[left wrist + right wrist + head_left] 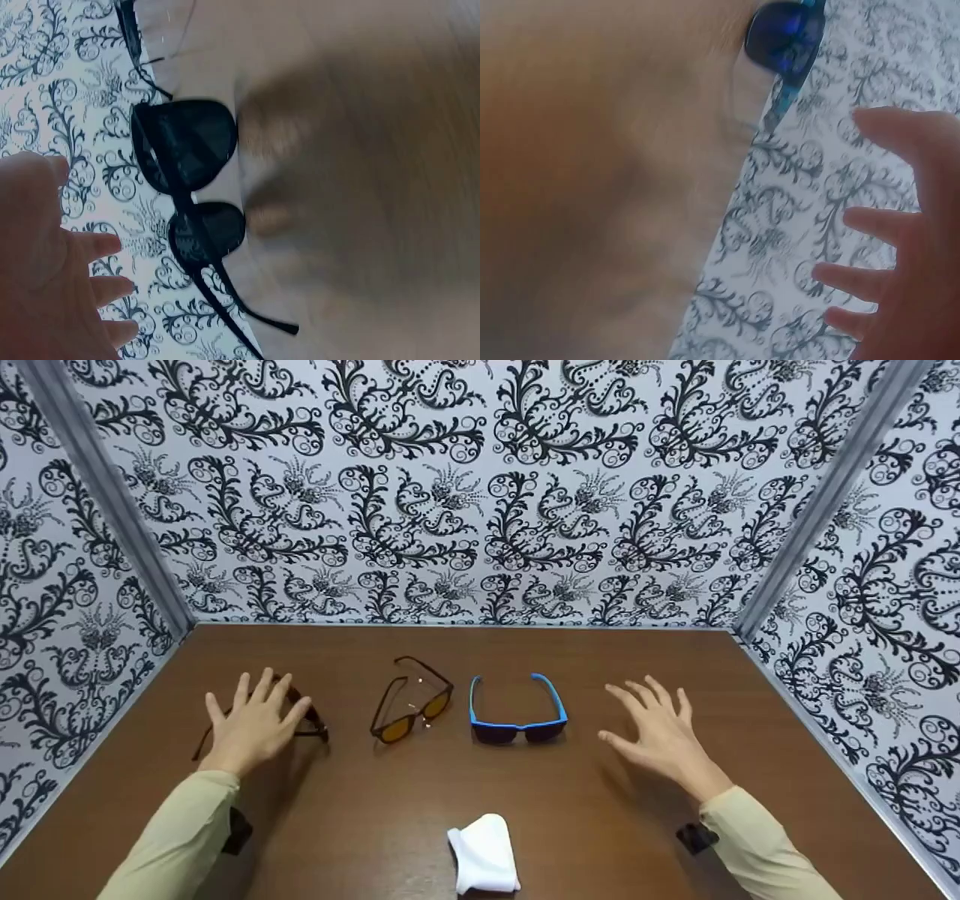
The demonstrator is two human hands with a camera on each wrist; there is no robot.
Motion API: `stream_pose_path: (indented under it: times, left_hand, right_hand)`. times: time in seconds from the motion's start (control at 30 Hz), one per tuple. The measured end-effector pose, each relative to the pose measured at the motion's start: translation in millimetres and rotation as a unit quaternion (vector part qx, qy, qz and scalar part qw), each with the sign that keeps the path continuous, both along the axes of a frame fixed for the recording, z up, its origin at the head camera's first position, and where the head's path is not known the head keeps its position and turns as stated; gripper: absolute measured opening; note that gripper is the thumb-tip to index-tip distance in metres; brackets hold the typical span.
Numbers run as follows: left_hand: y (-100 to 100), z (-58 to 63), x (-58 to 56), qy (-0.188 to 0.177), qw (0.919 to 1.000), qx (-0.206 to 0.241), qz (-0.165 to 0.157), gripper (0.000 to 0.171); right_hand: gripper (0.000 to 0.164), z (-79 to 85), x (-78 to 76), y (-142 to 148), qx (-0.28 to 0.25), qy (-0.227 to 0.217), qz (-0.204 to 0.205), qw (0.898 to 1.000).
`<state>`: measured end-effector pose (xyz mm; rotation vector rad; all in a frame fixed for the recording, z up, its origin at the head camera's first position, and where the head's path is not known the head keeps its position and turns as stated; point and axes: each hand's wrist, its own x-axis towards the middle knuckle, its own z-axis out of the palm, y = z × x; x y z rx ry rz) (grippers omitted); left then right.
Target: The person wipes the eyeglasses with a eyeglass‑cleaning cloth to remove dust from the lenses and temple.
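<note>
My left hand, fingers spread, hovers over black sunglasses at the left of the table and hides much of them. The left wrist view shows these sunglasses whole in the lenses, apart from the fingers. My right hand is spread above the table, right of the blue-framed sunglasses, holding nothing. Part of the blue pair appears at the top of the right wrist view. Between the two pairs lie dark-framed glasses with amber lenses, temples unfolded and turned away from me.
A crumpled white cloth lies at the front middle of the brown table. Patterned black-and-white walls enclose the back and both sides. Dark wrist cameras sit under both sleeves.
</note>
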<state>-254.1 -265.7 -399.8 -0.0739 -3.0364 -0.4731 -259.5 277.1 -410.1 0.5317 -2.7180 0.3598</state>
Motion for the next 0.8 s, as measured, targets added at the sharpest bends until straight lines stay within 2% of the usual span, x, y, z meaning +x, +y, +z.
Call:
stream_pose_path:
  times: [0.23, 0.47, 0.57, 0.67, 0.8]
  left_hand:
    - [-19.7, 13.3, -15.6, -0.038, 0.9992, 0.003, -0.008, 0.057]
    - [-23.0, 33.3, -36.9, -0.087, 0.9961, -0.016, -0.004, 0.044]
    - [-23.7, 33.4, -44.6, -0.112, 0.9934, -0.02, 0.008, 0.037]
    - [-26.8, 28.1, -50.6, -0.125, 0.9916, -0.02, 0.023, 0.033]
    - [-32.4, 18.8, -56.2, -0.118, 0.9926, -0.012, 0.026, 0.032]
  right_hand:
    - [0.045, 2.2, 21.0, -17.5, 0.004, 0.049, 0.07, 0.996]
    - [0.03, 6.7, 39.3, -45.5, 0.0, 0.088, 0.162, 0.983]
    - [0.027, 7.3, 47.4, -52.6, 0.005, 0.096, 0.195, 0.976]
    - [0.026, 7.4, 54.2, -56.4, 0.01, 0.102, 0.22, 0.97]
    - [0.025, 6.1, 60.6, -58.1, 0.013, 0.111, 0.243, 0.964]
